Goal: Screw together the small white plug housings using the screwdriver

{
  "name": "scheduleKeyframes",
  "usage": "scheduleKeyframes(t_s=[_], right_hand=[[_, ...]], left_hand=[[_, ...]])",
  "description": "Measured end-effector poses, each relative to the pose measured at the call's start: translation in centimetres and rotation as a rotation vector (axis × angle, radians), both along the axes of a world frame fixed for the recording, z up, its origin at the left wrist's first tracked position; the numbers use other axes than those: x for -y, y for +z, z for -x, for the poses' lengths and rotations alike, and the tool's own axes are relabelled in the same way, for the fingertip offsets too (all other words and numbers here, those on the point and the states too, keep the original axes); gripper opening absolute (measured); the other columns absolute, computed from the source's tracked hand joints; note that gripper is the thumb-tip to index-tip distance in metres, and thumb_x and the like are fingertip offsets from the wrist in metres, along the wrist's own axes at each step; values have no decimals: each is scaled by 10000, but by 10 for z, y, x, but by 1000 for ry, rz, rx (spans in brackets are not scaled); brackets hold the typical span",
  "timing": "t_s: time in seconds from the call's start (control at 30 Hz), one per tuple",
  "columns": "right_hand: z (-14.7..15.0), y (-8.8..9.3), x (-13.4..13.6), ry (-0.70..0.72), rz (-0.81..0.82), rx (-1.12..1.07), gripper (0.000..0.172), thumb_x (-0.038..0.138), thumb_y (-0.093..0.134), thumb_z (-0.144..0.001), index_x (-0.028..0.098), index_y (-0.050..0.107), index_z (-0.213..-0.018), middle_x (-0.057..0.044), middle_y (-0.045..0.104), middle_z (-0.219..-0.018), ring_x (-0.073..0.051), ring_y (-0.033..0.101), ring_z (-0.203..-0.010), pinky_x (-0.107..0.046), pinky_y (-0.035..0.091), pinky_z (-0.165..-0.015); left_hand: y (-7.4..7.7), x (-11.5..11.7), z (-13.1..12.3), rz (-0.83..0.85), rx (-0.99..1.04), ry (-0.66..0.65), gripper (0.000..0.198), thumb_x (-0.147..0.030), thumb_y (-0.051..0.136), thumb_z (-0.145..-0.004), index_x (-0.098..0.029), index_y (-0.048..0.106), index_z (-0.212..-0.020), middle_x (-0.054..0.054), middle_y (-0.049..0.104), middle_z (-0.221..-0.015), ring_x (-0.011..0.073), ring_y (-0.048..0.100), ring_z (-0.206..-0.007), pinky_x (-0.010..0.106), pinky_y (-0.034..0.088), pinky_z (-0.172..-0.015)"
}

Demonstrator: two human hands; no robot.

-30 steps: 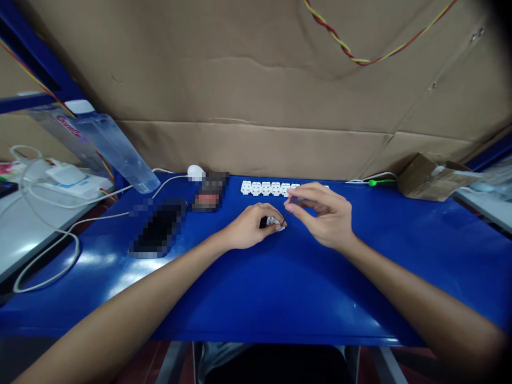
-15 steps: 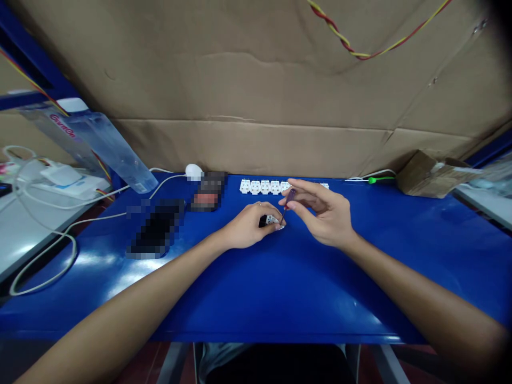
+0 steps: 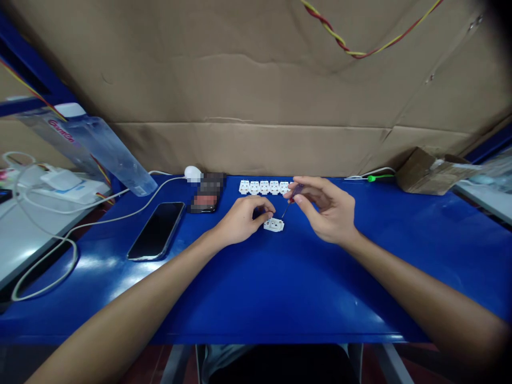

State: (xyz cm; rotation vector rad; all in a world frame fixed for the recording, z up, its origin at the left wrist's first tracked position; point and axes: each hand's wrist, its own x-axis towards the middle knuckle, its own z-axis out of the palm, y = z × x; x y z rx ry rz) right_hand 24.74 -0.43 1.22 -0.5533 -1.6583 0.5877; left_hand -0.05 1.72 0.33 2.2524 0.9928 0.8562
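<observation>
Lifted away since the earlier frame, my left hand (image 3: 240,221) has let go of the white plastic block (image 3: 274,225), which now lies flat on the blue table (image 3: 280,288), just beside my fingertips; those left fingers (image 3: 260,212) sit loosely together and curled, pinching nothing. My right hand (image 3: 324,210) is raised just beyond the block, with its thumb and first fingers pinching the dark handle of a small screwdriver (image 3: 295,192); the other fingers curve loosely behind it. The metal shaft slants down towards the block, but its tip stays just clear of it. I judge that I am between holds, with the block freed and the driver ready; the next move calls for steadying the block and setting the tip squarely in its central hole, if a screw sits there, which is too small to tell. Farther off, a row of matching white blocks (image 3: 262,187) stands along the table's back edge; to the left lie a smartphone (image 3: 156,231), a pixelated object (image 3: 206,193) and a white mouse (image 3: 192,173); to the right sits a torn cardboard box (image 3: 426,173); behind everything rises a cardboard sheet (image 3: 240,90), with twisted red-and-yellow wire (image 3: 340,40) hanging across it.
</observation>
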Motion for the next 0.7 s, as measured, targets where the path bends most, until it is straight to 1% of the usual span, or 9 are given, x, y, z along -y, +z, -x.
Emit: scheduleKeyframes(t_s=[0.1,0.23,0.33,0.5,0.63,0.7], right_hand=[[0,-4,-1,9,20,38,408,183,756,-1075,329,781,-1456,-40,860,-1228,-199,874,-1045,-370,762,-935],[-1,-5,-1,13,27,78,426,188,761,-1075,336,772,-1474,-46,853,-1276,-204,874,-1066,-385,758,-966],[0,-5,0,13,32,77,417,183,763,-1077,326,771,-1468,-50,858,-1267,-209,869,-1086,-398,757,-981],[4,-5,1,5,63,53,353,178,761,-1080,298,776,-1412,-38,870,-1213,-197,871,-1102,-374,747,-1014],[4,-5,-1,-13,81,61,313,205,773,-1072,269,783,-1378,-44,879,-1183,-203,876,-1082,-372,756,-989],[3,-5,-3,-12,68,50,312,217,783,-1064,270,787,-1372,-43,882,-1163,-202,878,-1054,-369,762,-962]], left_hand=[[1,-6,6,-9,-18,42,179,-222,680,-1061,-253,846,-1122,37,879,-1107,217,799,-1005,398,585,-908],[4,-10,12,-29,-51,98,163,-244,683,-1058,-246,843,-1089,44,881,-1100,225,790,-987,411,580,-910],[6,-13,16,-40,-156,160,149,-230,690,-1051,-244,836,-1077,47,874,-1081,238,773,-962,416,574,-882],[8,-14,22,-69,-397,250,196,-179,664,-1029,-230,844,-1088,74,869,-1107,287,768,-1006,456,581,-888],[8,-15,28,-142,-485,321,234,-201,631,-1030,-221,854,-1098,107,854,-1089,304,770,-997,464,610,-853],[6,-18,33,-189,-497,358,235,-211,635,-1018,-227,860,-1081,119,848,-1066,309,775,-955,470,624,-824]])
